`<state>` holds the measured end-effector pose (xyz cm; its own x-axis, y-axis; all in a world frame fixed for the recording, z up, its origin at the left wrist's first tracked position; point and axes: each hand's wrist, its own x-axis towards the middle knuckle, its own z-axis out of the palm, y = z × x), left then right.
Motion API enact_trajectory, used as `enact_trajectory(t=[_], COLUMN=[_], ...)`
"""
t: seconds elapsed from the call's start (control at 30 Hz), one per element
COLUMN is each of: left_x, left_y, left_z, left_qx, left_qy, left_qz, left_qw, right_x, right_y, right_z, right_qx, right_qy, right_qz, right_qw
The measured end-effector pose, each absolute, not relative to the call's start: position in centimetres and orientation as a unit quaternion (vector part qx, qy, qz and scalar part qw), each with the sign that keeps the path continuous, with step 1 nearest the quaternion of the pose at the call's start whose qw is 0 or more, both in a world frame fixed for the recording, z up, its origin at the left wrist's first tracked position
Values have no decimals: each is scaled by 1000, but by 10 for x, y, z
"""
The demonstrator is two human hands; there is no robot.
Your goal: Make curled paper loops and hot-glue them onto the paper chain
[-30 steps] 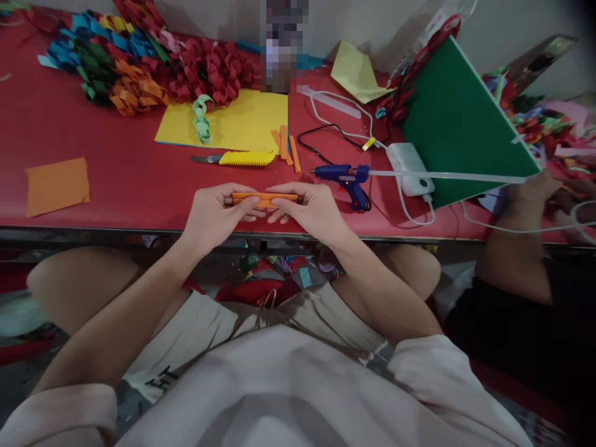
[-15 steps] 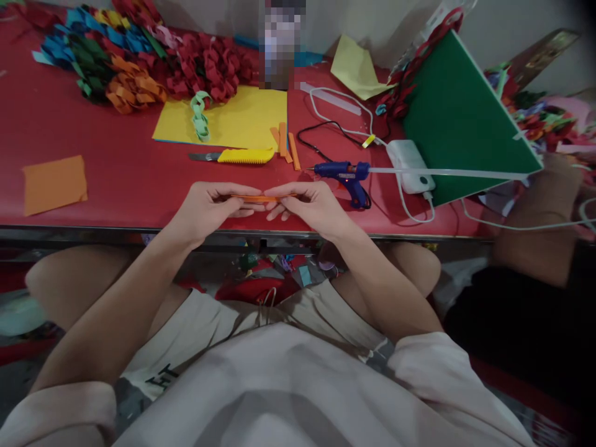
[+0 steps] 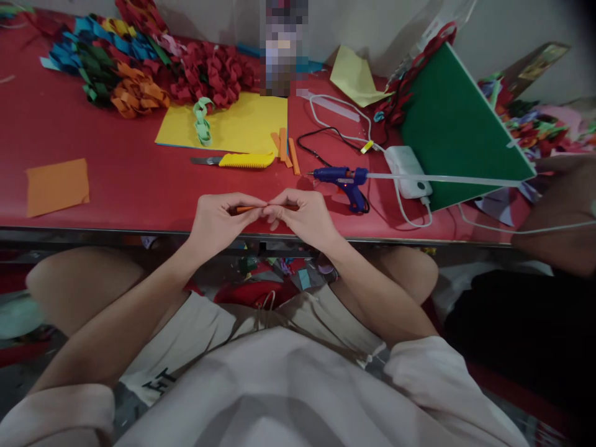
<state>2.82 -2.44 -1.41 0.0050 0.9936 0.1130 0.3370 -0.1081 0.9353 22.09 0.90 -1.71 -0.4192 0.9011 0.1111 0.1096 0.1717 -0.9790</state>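
Note:
My left hand (image 3: pixel 218 218) and my right hand (image 3: pixel 302 215) meet fingertip to fingertip over the near edge of the red table (image 3: pixel 121 180). Both pinch a thin orange paper strip (image 3: pixel 245 209), which shows edge-on between the fingers and is mostly hidden by them. Just right of my right hand stands a blue glue gun (image 3: pixel 344 179) with a clear glue stick poking out of its back. Beyond my hands lie a yellow-handled knife (image 3: pixel 242 160) and a few loose orange strips (image 3: pixel 286 146).
A yellow sheet (image 3: pixel 233 124) with a green paper chain (image 3: pixel 202 120) lies mid-table; heaps of coloured chains (image 3: pixel 139 62) sit behind. An orange sheet (image 3: pixel 57 185) is at left. A green board (image 3: pixel 454 121), a white power bank (image 3: pixel 407 169) and cables are at right. Another person's arm (image 3: pixel 559 217) rests at far right.
My hands have drawn together until the fingertips touch. The orange strip, seen flat a second ago, has turned edge-on and is now mostly covered by my fingers. The other person's arm shifted.

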Motion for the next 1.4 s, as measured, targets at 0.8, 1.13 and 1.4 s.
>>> enact_trajectory(t=[0.8, 1.13, 1.4], left_x=[3, -13, -10], left_y=[-21, -38, -34], left_z=[-17, -14, -22], left_qx=[795, 863, 845], left_qy=[533, 443, 458], left_qz=[256, 204, 251], left_qw=[137, 128, 118], right_x=[249, 340, 337], right_y=[11, -16, 22], right_z=[-11, 38, 1], right_qx=[-594, -686, -651], right_qy=[-755, -717, -732], right_qz=[171, 58, 45], right_qw=[220, 107, 196])
